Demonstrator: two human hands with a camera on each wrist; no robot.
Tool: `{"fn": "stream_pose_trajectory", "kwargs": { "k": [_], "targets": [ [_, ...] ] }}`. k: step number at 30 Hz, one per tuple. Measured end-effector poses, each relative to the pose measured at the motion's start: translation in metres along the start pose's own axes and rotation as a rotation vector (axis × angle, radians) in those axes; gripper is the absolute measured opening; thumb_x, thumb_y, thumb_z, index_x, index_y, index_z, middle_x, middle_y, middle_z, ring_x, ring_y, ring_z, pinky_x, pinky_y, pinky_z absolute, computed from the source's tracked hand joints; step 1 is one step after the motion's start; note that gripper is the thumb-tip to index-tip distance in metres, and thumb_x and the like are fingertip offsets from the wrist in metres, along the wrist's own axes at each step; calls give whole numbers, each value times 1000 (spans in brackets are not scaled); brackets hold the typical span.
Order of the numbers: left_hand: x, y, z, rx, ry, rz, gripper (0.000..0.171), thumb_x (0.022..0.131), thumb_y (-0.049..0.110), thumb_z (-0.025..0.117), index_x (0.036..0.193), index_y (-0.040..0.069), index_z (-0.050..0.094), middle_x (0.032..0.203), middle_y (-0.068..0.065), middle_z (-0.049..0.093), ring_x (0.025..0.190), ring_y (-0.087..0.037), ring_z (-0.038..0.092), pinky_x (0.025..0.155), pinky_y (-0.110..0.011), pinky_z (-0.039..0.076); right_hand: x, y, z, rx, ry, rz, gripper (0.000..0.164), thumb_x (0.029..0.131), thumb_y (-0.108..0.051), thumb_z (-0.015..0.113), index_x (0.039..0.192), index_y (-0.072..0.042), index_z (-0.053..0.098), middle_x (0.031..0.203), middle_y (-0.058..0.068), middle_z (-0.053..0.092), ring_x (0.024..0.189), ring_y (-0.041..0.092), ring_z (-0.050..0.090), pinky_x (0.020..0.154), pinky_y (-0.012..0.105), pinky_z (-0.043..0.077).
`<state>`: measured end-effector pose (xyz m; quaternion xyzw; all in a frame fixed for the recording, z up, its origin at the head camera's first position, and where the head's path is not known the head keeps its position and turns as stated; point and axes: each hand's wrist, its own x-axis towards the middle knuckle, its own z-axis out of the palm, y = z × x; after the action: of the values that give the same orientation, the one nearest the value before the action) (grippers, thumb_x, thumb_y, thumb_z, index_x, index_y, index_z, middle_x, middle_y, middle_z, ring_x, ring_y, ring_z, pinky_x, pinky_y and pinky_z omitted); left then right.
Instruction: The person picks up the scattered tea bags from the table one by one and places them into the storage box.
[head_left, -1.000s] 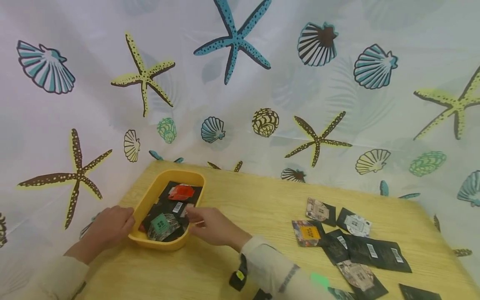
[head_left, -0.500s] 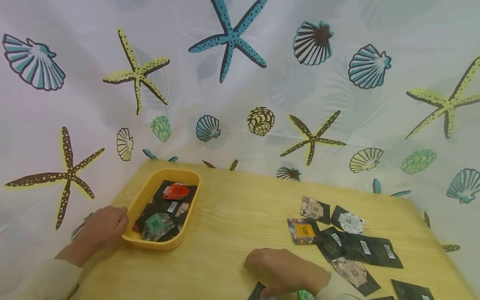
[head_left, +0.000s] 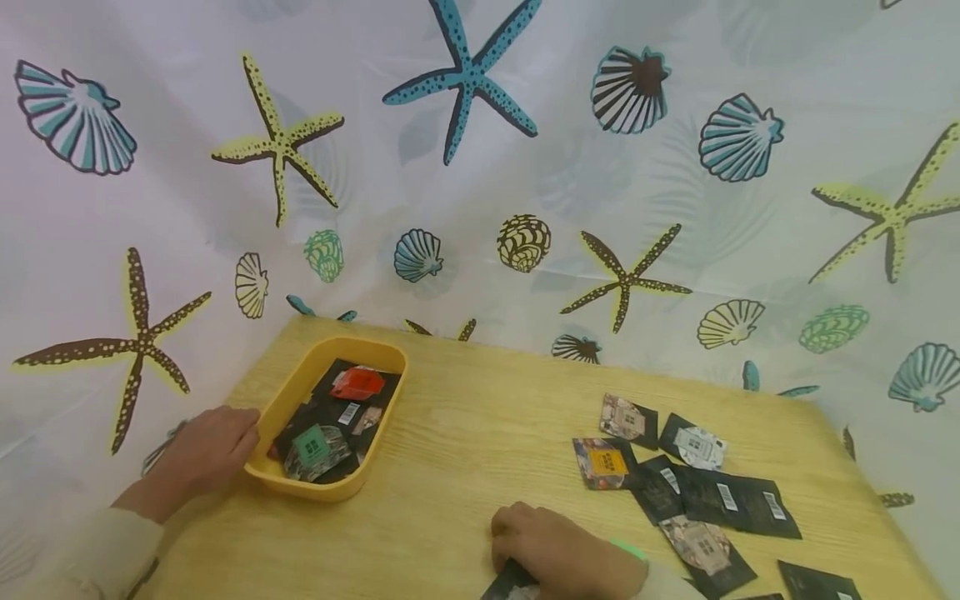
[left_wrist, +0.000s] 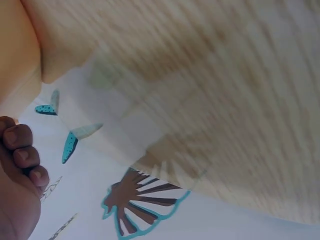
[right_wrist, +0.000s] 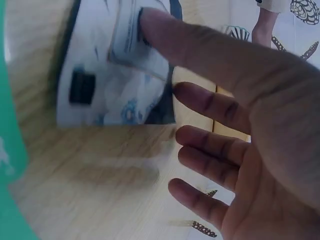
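My right hand [head_left: 551, 546] pinches a sachet [right_wrist: 117, 75] between thumb and index finger at the front of the table. In the right wrist view its pale printed face shows, with the thumb across it; the other fingers are spread behind. A yellow plastic tub [head_left: 403, 392] stands at the left, with several black sachets inside, one bearing a red label [head_left: 357, 382] and one a green label [head_left: 312, 446]. Beside the tub's left wall is my left hand [head_left: 210, 450], knuckles right at the rim. The left wrist view shows its fingers loosely curled with nothing in them.
Several black sachets [head_left: 738, 504] lie scattered and partly overlapping on the right of the wooden table [head_left: 465, 433]. A bright green item [right_wrist: 12, 145] lies close to the right hand. A curtain [head_left: 450, 192] printed with starfish and shells hangs behind and at the left.
My right hand has moved from the tub's right rim down to the front of the table and now has a sachet in its fingers. The left hand stays beside the tub.
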<state>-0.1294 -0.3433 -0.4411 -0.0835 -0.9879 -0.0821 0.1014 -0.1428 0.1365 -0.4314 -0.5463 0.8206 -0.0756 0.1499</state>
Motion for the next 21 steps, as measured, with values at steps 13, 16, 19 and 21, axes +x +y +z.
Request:
{"fn": "stream_pose_trajectory", "kwargs": {
  "k": [13, 16, 19, 21],
  "targets": [
    [6, 9, -3, -32, -13, -13, 27, 96, 12, 45, 70, 16, 40, 60, 4, 34, 59, -12, 33, 59, -27, 29, 31, 17, -27, 702, 29, 2, 13, 94, -15, 67, 96, -2, 69, 81, 14, 70, 63, -7, 52, 60, 15, 47],
    [4, 7, -1, -32, 13, -10, 27, 96, 12, 45, 69, 15, 40, 60, 4, 34, 59, -12, 33, 59, -28, 29, 53, 19, -43, 870, 141, 81, 17, 95, -12, 64, 103, 2, 68, 78, 15, 68, 60, 0, 54, 55, 17, 44],
    [3, 5, 2, -44, 20, -4, 28, 96, 12, 45, 69, 16, 40, 60, 4, 34, 58, -12, 33, 58, -27, 29, 80, 14, -56, 991, 296, 211, 20, 95, -9, 61, 112, 3, 65, 79, 7, 68, 60, 6, 58, 54, 21, 47],
    [2, 5, 3, -51, 21, -1, 28, 96, 11, 45, 68, 16, 40, 59, 5, 34, 57, -11, 32, 58, -26, 28, 99, 8, -60, 1072, 390, 273, 24, 95, -7, 60, 117, 2, 61, 79, 4, 67, 61, 9, 62, 59, 25, 54]
  ]
}}
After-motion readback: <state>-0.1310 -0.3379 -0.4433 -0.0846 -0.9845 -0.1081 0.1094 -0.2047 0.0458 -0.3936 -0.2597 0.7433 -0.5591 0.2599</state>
